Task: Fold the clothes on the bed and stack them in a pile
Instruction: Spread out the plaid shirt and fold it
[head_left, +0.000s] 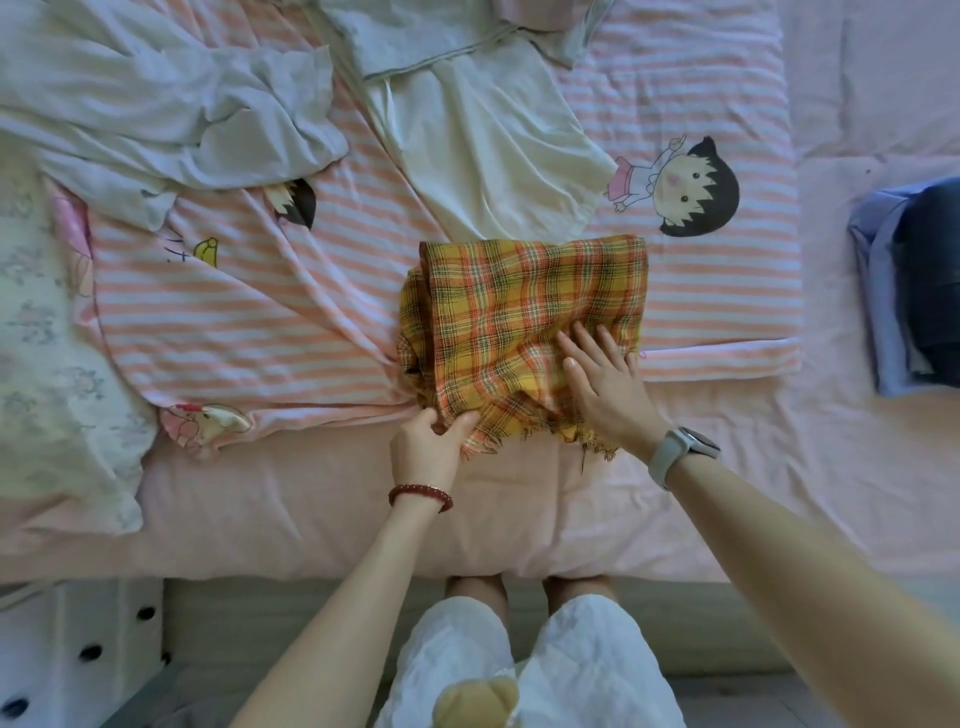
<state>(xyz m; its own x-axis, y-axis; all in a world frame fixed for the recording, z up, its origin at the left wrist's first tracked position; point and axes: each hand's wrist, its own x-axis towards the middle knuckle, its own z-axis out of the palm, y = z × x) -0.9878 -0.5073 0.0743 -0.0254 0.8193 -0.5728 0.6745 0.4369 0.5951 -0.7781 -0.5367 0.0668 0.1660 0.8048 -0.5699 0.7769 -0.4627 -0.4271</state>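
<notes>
A yellow and orange plaid cloth (519, 312) lies partly folded in the middle of the bed (311, 519). My left hand (428, 447) pinches its near left corner between thumb and fingers. My right hand (605, 379) lies flat on the cloth's near right part, fingers straight and spread. A cream garment (493, 166) lies spread out just beyond the plaid cloth. A crumpled white garment (171, 109) sits at the far left. A stack of folded blue and dark clothes (909, 286) rests at the right edge.
A pink striped cartoon sheet (234, 312) covers the bed's middle. A floral pillow (47, 338) lies at the left. Grey-trimmed fabric (441, 36) lies at the far edge. A white perforated box (78, 639) stands on the floor at the left.
</notes>
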